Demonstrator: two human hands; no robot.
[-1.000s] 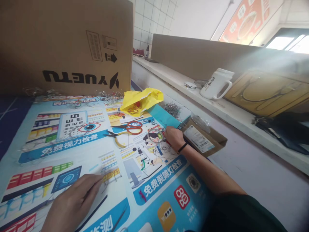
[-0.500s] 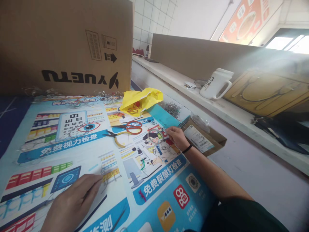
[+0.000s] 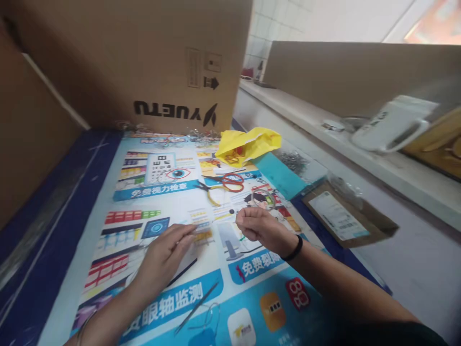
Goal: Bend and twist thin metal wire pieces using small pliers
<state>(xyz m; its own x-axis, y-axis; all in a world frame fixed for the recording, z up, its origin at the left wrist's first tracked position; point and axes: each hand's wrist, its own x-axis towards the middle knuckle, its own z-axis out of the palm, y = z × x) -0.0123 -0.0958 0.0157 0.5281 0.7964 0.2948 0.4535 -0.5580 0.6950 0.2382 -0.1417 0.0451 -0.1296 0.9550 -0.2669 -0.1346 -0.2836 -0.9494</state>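
Grey and blurred, a thin wire (image 3: 203, 235) showed at the fingertips of the left hand (image 3: 172, 247), above the printed sheet (image 3: 182, 206) on the bench (image 3: 104, 150). The left fingers were pressed together and seemed to pinch this wire. The right hand (image 3: 262, 228) was near, apart from the left, with its fingers curled closed; I cannot tell if they held something. Beyond the hands, the pliers (image 3: 208, 189) lay just beside the scissors (image 3: 224, 180). Nearer to the person, a thin dark tool (image 3: 197, 307) lay on the sheet. Farther there was a yellow bag (image 3: 260, 140), and to the right a small carton (image 3: 340, 216) with a label. A big cardboard box (image 3: 126, 57) stood at the back, and a white mug (image 3: 391, 122) was on the ledge (image 3: 313, 122).
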